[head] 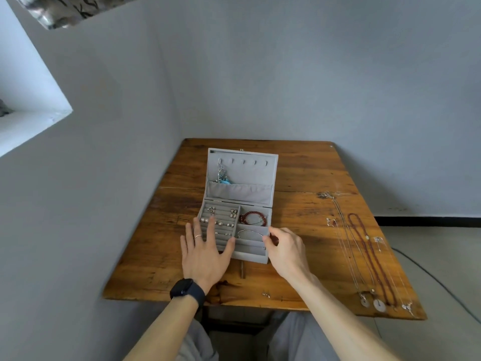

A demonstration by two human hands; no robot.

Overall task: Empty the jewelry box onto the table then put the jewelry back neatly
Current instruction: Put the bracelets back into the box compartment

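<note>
The grey jewelry box stands open on the wooden table, its lid upright. Several rings and earrings sit in the left ring rolls. A red bead bracelet lies in the back right compartment and a silver bangle in the one before it. A chain with turquoise pieces hangs inside the lid. My left hand rests flat with spread fingers on the front ring rolls. At the box's right rim my right hand pinches something small and dark red, mostly hidden.
Several long necklaces, one of dark red beads, lie stretched along the table's right side, with round pendants near the front edge. A small silver piece lies near the front edge. Walls close in behind and to the left.
</note>
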